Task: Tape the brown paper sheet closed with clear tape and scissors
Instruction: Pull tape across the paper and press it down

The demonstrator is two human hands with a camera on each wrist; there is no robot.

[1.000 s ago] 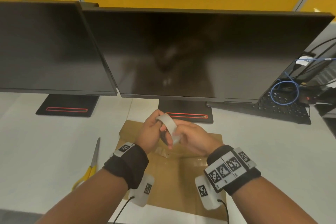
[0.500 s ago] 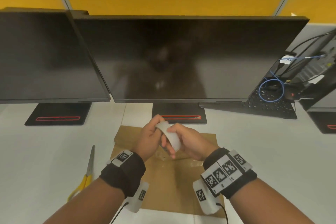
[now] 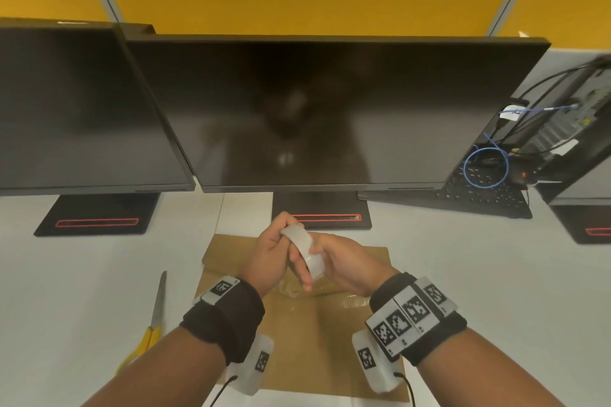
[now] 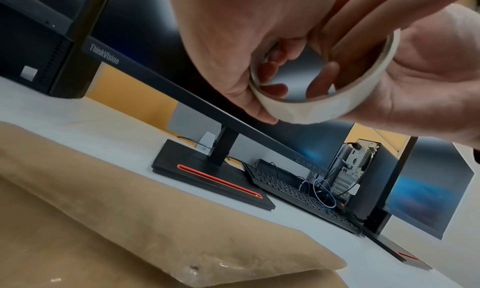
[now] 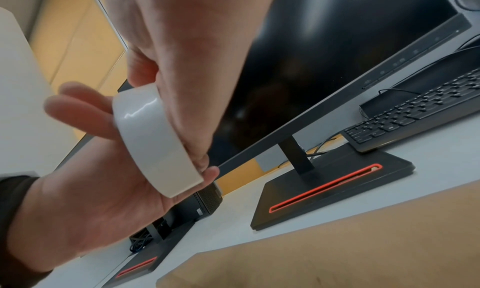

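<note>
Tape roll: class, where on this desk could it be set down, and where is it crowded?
Bare desk lies left of the scissors, and right of the brown paper, in front of the keyboard. Crowded: the monitor bases and the cables at the back right.

Left hand (image 3: 269,254): bare, no glove or ring.
Left wristband (image 3: 224,317): wide black fabric cuff just behind the hand, with a white tag bearing one black square code on top.
Left wrist camera (image 3: 253,365): white housing under the cuff, coded sticker, thin black cable trailing back.
Right hand (image 3: 347,266): bare.
Right wristband (image 3: 416,317): black cuff (a row of white coded tags across it).
Right wrist camera (image 3: 372,362): white, coded sticker, black cable.
</note>
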